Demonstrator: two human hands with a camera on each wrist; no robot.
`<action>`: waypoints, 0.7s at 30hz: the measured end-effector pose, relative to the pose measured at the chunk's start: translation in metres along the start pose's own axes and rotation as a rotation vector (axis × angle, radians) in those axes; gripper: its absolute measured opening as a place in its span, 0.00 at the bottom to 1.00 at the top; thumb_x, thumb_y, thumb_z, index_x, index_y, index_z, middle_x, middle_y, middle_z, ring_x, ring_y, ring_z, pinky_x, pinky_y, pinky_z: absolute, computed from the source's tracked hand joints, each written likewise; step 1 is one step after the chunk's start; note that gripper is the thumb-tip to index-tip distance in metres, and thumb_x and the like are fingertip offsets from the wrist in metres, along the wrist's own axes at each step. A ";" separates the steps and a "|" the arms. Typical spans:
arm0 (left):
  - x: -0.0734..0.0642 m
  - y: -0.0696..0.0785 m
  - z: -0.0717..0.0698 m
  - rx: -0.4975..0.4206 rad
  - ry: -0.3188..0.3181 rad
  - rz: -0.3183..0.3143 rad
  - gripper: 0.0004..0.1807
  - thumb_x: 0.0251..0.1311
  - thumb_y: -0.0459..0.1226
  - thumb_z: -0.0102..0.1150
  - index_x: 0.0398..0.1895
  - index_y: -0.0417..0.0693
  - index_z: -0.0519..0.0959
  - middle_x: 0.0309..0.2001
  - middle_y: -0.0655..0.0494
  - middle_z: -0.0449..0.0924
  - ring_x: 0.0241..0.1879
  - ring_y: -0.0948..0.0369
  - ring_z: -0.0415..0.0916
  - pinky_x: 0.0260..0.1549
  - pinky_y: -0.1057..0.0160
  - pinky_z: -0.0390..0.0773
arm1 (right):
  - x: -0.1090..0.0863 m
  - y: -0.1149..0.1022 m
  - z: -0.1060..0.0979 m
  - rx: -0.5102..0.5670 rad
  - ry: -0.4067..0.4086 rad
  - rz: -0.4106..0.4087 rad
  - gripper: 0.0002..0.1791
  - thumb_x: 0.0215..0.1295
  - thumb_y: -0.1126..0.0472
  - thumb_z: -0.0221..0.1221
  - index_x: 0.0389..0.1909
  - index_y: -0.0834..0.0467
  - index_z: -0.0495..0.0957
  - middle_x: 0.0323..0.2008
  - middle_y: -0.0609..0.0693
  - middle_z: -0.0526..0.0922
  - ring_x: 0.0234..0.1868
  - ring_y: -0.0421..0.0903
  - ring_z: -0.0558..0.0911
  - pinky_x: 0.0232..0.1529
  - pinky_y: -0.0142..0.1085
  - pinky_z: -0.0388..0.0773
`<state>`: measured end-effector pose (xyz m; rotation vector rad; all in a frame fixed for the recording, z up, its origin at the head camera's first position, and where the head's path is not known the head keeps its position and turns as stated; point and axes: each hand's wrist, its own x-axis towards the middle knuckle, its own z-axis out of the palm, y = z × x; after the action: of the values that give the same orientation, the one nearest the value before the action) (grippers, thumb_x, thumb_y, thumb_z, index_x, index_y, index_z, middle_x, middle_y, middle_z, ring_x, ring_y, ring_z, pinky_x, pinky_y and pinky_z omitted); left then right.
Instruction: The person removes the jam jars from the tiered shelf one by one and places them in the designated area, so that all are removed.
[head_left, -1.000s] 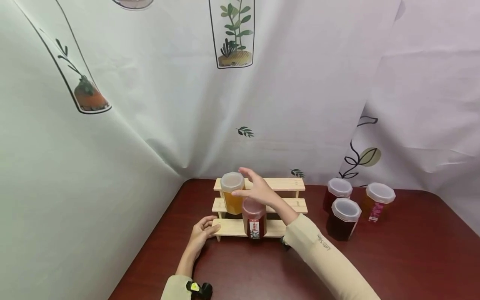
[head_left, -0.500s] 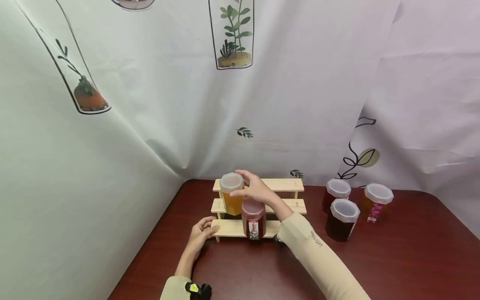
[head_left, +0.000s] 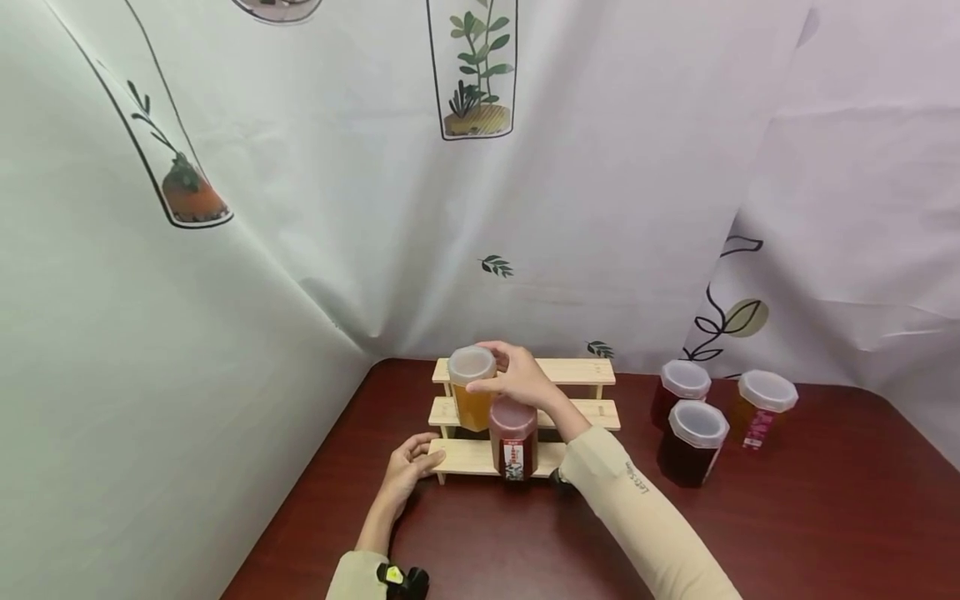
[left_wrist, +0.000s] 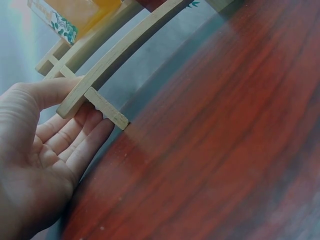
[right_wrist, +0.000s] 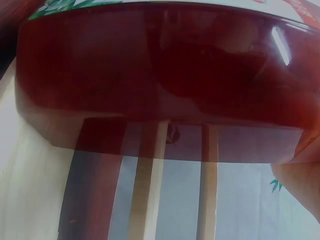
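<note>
A three-step wooden display rack (head_left: pixel 465 456) stands on the table. My left hand (head_left: pixel 406 468) holds the left end of its lowest step; in the left wrist view the thumb lies on top and the fingers are below and beside the end. On the middle step, at the left, stands a lidded jar of yellow-orange contents (head_left: pixel 472 406). My right hand (head_left: pixel 519 379) grips this jar from its right side, thumb in front and fingers behind. A lidded jar of red contents (head_left: pixel 513 442) with a white and red label is on the lowest step, below the right hand; it fills much of the right wrist view.
Three more lidded jars stand to the right on the table: a dark red one (head_left: pixel 681 389), a very dark one (head_left: pixel 692 446) and an amber one (head_left: pixel 763 408) with a pink label. A printed white cloth (head_left: pixel 600 208) hangs behind and along the left of the dark red table (head_left: pixel 825 517).
The right hand's fingers have drawn in from spread to close round the yellow-orange jar. The left hand stays at the rack's end. The head view has shifted slightly.
</note>
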<state>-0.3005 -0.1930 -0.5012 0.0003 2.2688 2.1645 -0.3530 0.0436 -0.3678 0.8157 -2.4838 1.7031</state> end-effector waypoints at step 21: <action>0.003 -0.001 0.000 -0.006 0.005 -0.013 0.28 0.55 0.31 0.66 0.59 0.33 0.72 0.34 0.58 0.80 0.30 0.68 0.78 0.32 0.71 0.79 | -0.012 -0.012 -0.043 0.095 0.335 -0.031 0.38 0.52 0.65 0.71 0.65 0.64 0.69 0.58 0.65 0.78 0.59 0.59 0.79 0.64 0.48 0.73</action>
<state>-0.3033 -0.1928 -0.5018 -0.0205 2.2582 2.1679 -0.3487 0.0831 -0.3439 0.5178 -2.1740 1.7873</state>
